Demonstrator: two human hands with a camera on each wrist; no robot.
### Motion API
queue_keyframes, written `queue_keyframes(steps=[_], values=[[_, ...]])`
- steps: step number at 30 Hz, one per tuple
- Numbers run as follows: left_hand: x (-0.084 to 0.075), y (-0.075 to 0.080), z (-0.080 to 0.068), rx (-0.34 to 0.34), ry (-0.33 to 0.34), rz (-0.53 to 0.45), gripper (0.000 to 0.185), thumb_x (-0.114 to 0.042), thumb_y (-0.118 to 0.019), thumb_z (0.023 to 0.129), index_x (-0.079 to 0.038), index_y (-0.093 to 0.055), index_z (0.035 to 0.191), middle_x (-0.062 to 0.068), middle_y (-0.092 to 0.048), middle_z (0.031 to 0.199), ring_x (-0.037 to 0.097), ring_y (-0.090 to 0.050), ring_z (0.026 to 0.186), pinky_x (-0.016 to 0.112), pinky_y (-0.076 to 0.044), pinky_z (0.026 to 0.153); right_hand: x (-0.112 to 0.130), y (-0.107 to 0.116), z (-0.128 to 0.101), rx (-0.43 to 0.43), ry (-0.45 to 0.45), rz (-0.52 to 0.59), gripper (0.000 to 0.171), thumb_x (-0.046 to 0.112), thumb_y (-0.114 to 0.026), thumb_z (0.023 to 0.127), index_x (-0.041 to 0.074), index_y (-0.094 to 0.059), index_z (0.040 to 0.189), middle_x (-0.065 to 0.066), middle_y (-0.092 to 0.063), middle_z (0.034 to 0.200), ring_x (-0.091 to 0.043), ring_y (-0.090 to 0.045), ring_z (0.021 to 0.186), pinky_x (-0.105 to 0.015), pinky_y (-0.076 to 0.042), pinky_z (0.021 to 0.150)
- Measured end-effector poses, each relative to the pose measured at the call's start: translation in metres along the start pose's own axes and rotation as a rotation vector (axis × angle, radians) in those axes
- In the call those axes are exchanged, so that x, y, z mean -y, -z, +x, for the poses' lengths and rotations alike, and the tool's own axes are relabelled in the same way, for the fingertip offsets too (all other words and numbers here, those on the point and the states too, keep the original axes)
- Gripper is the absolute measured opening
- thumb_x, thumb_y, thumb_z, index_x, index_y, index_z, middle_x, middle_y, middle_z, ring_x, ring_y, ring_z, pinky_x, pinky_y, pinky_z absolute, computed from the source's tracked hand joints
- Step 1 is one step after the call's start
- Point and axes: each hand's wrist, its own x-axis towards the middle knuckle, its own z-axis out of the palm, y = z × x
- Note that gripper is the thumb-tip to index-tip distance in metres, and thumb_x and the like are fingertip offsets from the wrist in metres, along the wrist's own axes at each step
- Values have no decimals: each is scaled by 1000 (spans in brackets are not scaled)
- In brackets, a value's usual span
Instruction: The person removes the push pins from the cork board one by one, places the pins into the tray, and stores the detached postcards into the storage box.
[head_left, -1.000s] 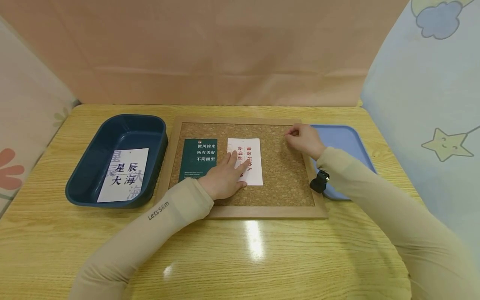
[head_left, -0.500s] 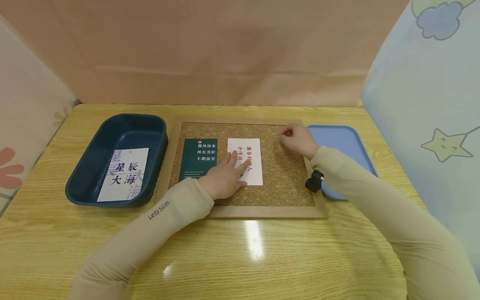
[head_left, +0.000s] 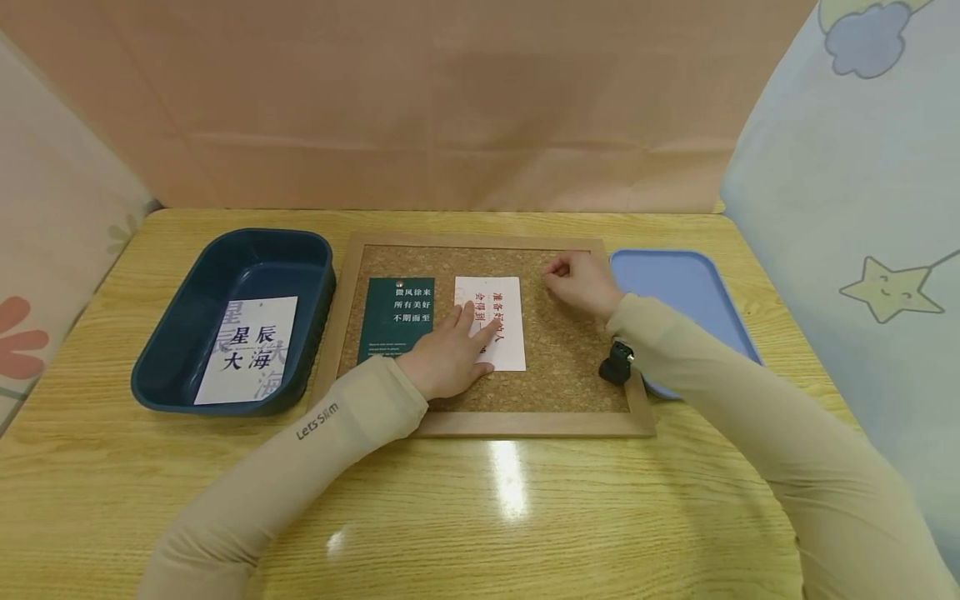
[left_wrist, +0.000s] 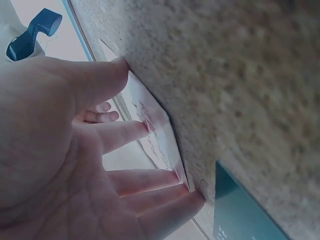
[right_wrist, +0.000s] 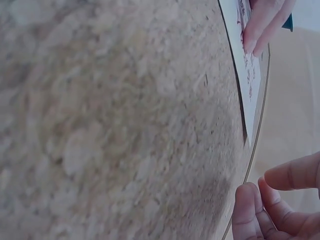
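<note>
Left hand [head_left: 448, 358] flat, fingers straight, pressing white card [head_left: 501, 329] onto cork board [head_left: 570, 358], right hand [head_left: 579, 282] curled near board's top right, held item not discernible.

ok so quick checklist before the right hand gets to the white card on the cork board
1. White card lies flat on the cork board: ok.
2. Left hand presses the card with straight fingers: ok.
3. Card's upper right corner is free of fingers: ok.
4. Right hand is over the board, right of the card and apart from it: ok.
5. Something pinched in the right hand's curled fingers: cannot tell, nothing shows between them in the right wrist view.
6. Green card sits beside the white one, no overlap: ok.
</note>
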Motion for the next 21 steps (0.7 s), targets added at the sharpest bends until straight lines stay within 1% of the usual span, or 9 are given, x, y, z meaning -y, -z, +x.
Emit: queue_keyframes(steps=[5, 13, 21], values=[[-1, 1, -1, 0, 3, -7, 61, -35, -49, 100, -17, -26, 153, 26, -10, 157, 41, -13, 145, 51, -28, 113, 4, -2, 0, 32, -2, 28, 26, 12, -53, 93, -6, -65, 108, -22, -65, 103, -31, -61, 94, -38, -48, 83], [-1, 0, -1, -9, -5, -10, 61, -34, -50, 99, -16, -27, 153, 27, -11, 157, 43, -14, 145, 50, -29, 112, 9, -9, 4, 18, 19, -9, 26, 13, -55, 91, -4, -66, 107, -22, -67, 105, -31, -63, 97, -39, -49, 86], [-2, 0, -1, -6, 1, -13, 61, -35, -50, 99, -17, -27, 153, 27, -11, 157, 42, -14, 145, 51, -29, 112, 11, -14, 5, 15, 37, -75, 27, 15, -56, 89, -2, -68, 107, -21, -67, 105, -31, -63, 97, -41, -48, 88]])
